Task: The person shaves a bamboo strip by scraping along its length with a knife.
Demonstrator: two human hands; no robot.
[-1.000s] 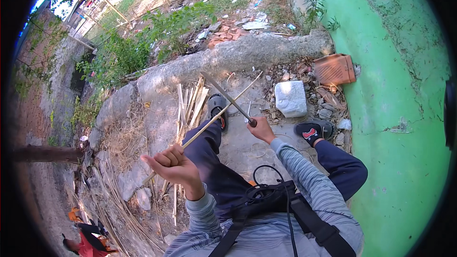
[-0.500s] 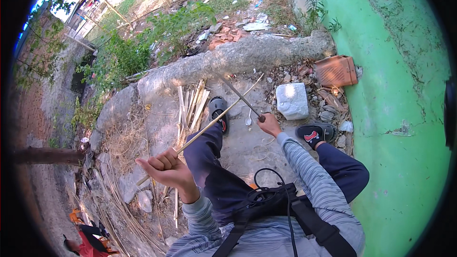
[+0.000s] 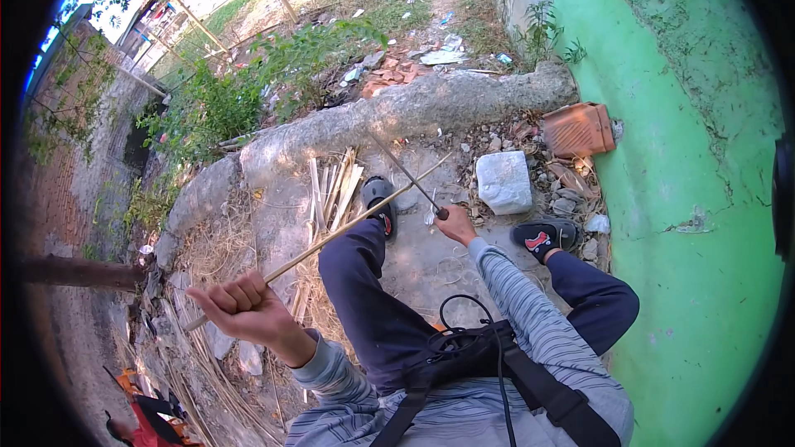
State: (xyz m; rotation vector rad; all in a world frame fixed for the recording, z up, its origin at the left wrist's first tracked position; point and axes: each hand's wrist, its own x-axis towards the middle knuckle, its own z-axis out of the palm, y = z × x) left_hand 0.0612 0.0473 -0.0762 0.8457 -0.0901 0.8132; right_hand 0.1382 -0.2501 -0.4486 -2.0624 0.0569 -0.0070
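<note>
Closed around a long, thin pale stick is my left hand, left of my knee. The stick slants up to the right, its narrow end beyond my left shoe. In my right hand is the dark handle of a long knife, its narrow blade pointing up and left. Blade and stick cross in front of my left shoe; whether they touch at the crossing is hard to see. A bundle of split pale strips lies on the ground left of that shoe.
A white block rests between my feet, toward the far side. Behind it runs a low stone kerb. An orange roof tile leans at the green wall on my right. Long thin strips lie at lower left, near a person in red.
My left hand has moved left and down, drawing the stick back along the blade. My right hand with the knife has shifted slightly left and down.
</note>
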